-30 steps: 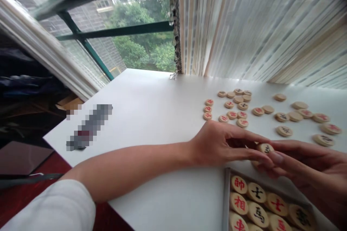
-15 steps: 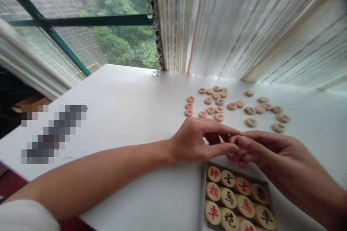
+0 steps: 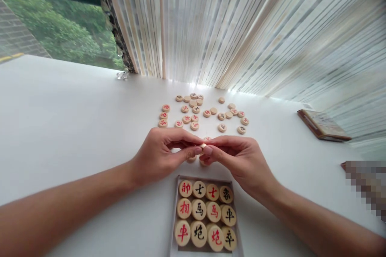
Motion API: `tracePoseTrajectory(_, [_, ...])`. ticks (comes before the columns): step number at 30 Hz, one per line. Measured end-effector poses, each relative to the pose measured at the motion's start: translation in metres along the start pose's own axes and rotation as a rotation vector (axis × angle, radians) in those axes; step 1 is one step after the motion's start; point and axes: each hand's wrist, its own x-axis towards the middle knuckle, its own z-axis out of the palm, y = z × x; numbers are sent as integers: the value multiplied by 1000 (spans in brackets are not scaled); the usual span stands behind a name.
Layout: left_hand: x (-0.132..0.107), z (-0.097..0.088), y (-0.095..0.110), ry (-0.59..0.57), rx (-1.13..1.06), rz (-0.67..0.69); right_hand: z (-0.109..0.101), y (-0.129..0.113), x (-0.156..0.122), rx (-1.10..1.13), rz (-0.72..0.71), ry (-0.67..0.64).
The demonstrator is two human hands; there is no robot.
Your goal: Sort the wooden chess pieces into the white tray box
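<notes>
My left hand (image 3: pixel 163 154) and my right hand (image 3: pixel 238 156) meet above the white table (image 3: pixel 75 120), fingertips pinched together on a small round wooden chess piece (image 3: pixel 203 145). One or two more pieces lie on the table just under the fingers. Directly below the hands sits a shallow box (image 3: pixel 206 213) holding several wooden Chinese chess pieces with red and black characters. Farther back, several loose chess pieces (image 3: pixel 205 113) are scattered on the table.
A striped curtain (image 3: pixel 241 28) hangs along the table's far edge, with a window (image 3: pixel 45 20) at the left. A flat brown box lid (image 3: pixel 323 125) lies at the right. A blurred-out item (image 3: pixel 366 184) sits at the right edge.
The view has swung right, so the hands now sit centred. Both hands stay pinched together on the piece, and more of the box shows below them.
</notes>
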Motion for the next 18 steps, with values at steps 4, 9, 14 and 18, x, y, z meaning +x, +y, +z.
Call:
tracePoseTrajectory(4, [0, 0, -3, 17, 14, 32, -1, 1, 0, 7, 14, 13])
tracePoseTrajectory(9, [-1, 1, -8, 60, 56, 64, -3, 6, 1, 46, -8, 49])
tracePoseTrajectory(14, [-1, 1, -10, 73, 92, 45, -4, 7, 2, 105, 18, 40])
tracePoseTrajectory(18, [-2, 1, -10, 72, 60, 18, -3, 6, 2, 130, 29, 28])
